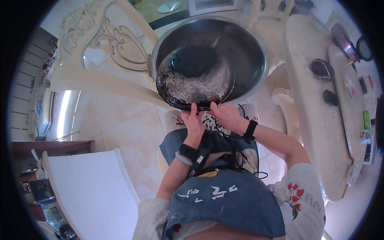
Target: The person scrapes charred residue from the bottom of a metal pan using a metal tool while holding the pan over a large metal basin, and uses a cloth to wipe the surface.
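A metal pan (pixel 195 85), its underside up and crusted with black soot, leans inside a large stainless steel basin (pixel 250 76) and over its near rim. Flaked patches of pale metal show round the dark middle. At the pan's near edge, my left hand (pixel 193 123) has its thumb up against the rim, its fingers partly hidden below. Beside it, my right hand (pixel 225 115) is closed on a thin dark metal strip (pixel 202 108), which lies along that edge; its exact kind cannot be told. Black flakes (pixel 211 122) are scattered on the cloth between my knees.
A carved cream chair (pixel 120 79) stands at the left of the basin. On the right is a long cream table (pixel 312 120) with a dark pouch (pixel 321 69) and a black object (pixel 330 97). A white panel-like surface (pixel 90 186) is at lower left. A black cable (pixel 223 135) hangs by my right wrist.
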Available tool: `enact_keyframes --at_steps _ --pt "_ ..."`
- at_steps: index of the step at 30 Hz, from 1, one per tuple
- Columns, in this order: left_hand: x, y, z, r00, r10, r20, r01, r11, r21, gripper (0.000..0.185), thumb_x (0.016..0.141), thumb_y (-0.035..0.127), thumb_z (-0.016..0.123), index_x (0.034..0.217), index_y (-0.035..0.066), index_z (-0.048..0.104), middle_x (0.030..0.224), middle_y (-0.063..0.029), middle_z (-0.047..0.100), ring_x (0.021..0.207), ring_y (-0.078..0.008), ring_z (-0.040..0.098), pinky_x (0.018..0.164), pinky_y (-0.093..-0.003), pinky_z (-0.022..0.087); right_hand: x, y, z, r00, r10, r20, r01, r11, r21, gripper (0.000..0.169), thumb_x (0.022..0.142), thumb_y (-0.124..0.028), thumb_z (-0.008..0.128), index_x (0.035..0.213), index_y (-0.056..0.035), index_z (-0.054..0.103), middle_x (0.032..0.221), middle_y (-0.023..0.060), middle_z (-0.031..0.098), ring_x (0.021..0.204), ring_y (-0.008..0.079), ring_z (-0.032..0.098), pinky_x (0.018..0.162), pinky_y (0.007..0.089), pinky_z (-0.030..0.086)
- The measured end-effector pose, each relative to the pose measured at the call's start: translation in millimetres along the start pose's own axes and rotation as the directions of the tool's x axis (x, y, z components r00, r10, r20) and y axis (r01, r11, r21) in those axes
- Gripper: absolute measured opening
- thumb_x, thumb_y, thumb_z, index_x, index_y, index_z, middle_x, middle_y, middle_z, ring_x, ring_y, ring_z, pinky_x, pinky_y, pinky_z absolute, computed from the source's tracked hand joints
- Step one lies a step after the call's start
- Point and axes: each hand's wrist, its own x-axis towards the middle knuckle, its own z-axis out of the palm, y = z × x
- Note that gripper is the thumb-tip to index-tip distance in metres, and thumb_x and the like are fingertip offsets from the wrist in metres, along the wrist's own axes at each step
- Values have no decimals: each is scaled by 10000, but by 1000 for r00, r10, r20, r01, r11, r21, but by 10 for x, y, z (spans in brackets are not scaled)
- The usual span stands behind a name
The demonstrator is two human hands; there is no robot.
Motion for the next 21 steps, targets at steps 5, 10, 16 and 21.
enact_keyframes --at_steps 5,10,16,21 --pt "26 5 -170 995 -80 65 88 987 -135 400 933 262 523 1273 103 382 1270 -90 460 1105 -231 521 940 -447 460 84 -34 -105 998 23 51 -20 999 -49 238 872 -259 545 847 -35 469 654 145 600 605 332 609 531 416 478" --pt "-105 159 -16 988 -140 57 151 936 -318 587 901 541 432 1299 110 405 1353 -57 430 1278 -244 368 1087 -488 278 90 -13 -221 988 66 -136 -64 998 22 173 862 -204 560 852 -49 484 721 135 589 648 316 609 562 412 478" --pt "-107 214 -43 982 -145 117 176 930 -323 610 905 540 423 1337 114 354 1388 -60 378 1282 -244 358 1089 -479 277 126 -58 -232 997 -1 -71 -6 995 -98 210 858 -233 571 825 -50 474 682 123 579 598 300 603 517 397 471" --pt "-90 208 0 983 -140 120 165 957 -240 581 913 514 433 1324 109 367 1361 -69 402 1268 -242 372 1080 -473 295 83 -55 -67 998 -46 -52 37 987 -158 232 861 -258 573 800 -56 474 648 114 581 575 271 607 493 375 470"
